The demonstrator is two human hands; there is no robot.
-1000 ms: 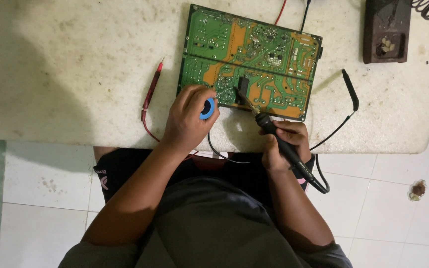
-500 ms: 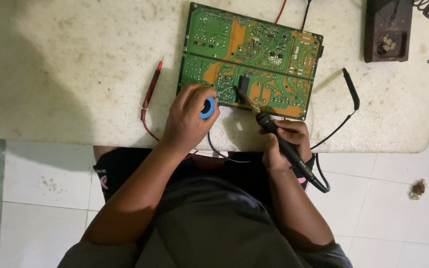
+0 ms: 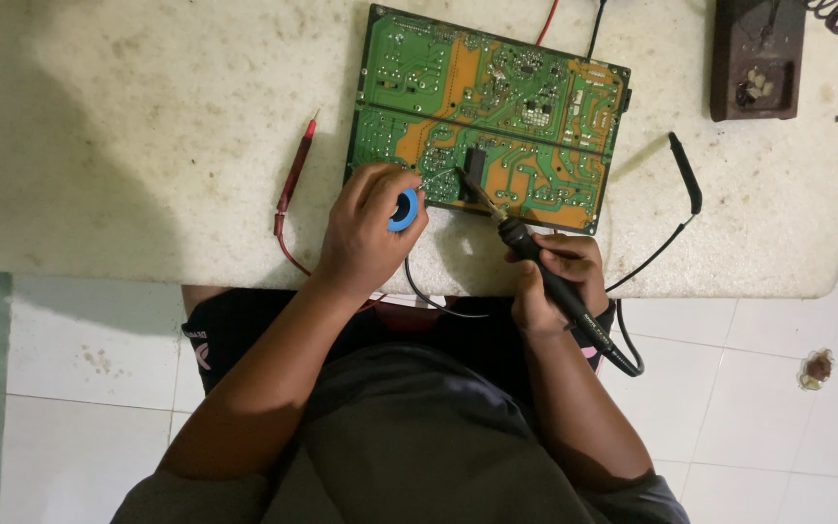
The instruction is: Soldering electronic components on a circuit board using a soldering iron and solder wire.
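A green and orange circuit board (image 3: 497, 116) lies flat on the white table (image 3: 147, 146). My left hand (image 3: 366, 233) grips a small blue spool of solder wire (image 3: 403, 210) at the board's near edge. My right hand (image 3: 550, 281) holds a black soldering iron (image 3: 535, 257), its tip resting on the board beside a dark component (image 3: 474, 165). The iron's cord loops down past my wrist.
A red test probe (image 3: 295, 175) lies left of the board, a black probe (image 3: 686, 173) to its right, both with leads. A dark brown holder (image 3: 757, 58) stands at the back right. The table's near edge runs above white floor tiles (image 3: 778, 408).
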